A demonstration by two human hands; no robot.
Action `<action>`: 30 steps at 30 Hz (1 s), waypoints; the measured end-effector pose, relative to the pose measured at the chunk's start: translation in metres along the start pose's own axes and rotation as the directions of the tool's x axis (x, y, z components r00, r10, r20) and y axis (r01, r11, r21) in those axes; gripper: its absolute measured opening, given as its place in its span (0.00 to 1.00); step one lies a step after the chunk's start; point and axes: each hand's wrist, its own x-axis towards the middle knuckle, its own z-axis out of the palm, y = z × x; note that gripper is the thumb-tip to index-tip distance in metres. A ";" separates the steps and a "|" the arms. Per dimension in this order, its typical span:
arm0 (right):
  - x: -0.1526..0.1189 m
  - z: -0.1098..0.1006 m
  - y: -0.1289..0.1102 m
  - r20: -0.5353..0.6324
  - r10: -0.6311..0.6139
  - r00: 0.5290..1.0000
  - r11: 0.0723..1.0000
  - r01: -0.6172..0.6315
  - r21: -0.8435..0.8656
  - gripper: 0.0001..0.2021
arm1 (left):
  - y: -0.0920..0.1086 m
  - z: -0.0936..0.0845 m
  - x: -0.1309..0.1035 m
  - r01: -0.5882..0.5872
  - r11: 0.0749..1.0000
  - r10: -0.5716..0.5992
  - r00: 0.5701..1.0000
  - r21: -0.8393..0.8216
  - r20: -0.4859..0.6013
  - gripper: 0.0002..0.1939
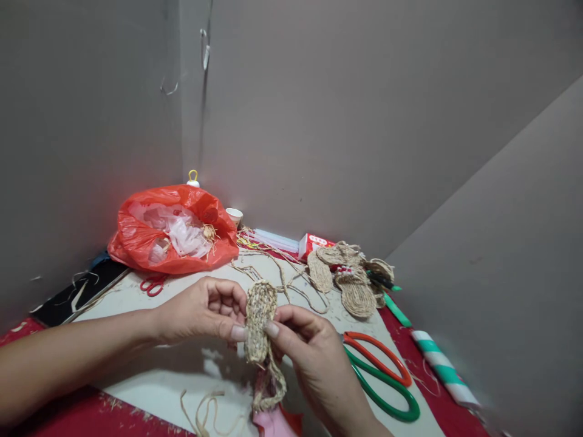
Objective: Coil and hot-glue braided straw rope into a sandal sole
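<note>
A small oval sole of braided straw [261, 321] stands upright between my two hands above the white board. My left hand [204, 309] pinches its left edge, thumb in front and fingers curled behind. From the other side, my right hand [314, 346] grips the right edge with its thumb on the front face. A loop of straw cord [273, 394] hangs from the sole's lower end. Below it shows something pink [271, 422], partly hidden. Large scissors [382, 370] with one orange and one green handle lie beside my right hand, their blades mostly hidden.
A red plastic bag [136, 243] with white plastic and straw stands back left, near small red scissors [152, 285]. Several woven straw pieces [357, 294] are piled back right by a red-and-white box [314, 243]. A green-and-white roll [444, 367] lies right; grey walls enclose the table.
</note>
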 end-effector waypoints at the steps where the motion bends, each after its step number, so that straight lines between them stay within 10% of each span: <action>1: 0.001 0.000 -0.001 0.000 0.012 1.000 0.999 -0.012 0.034 0.17 | 0.001 -0.001 0.000 0.000 1.000 0.000 1.000 -0.005 0.006 0.16; 30: -0.001 0.005 0.006 0.010 0.046 0.999 0.997 -0.046 0.066 0.17 | -0.003 0.008 0.000 -0.077 0.989 0.090 0.990 0.126 -0.104 0.13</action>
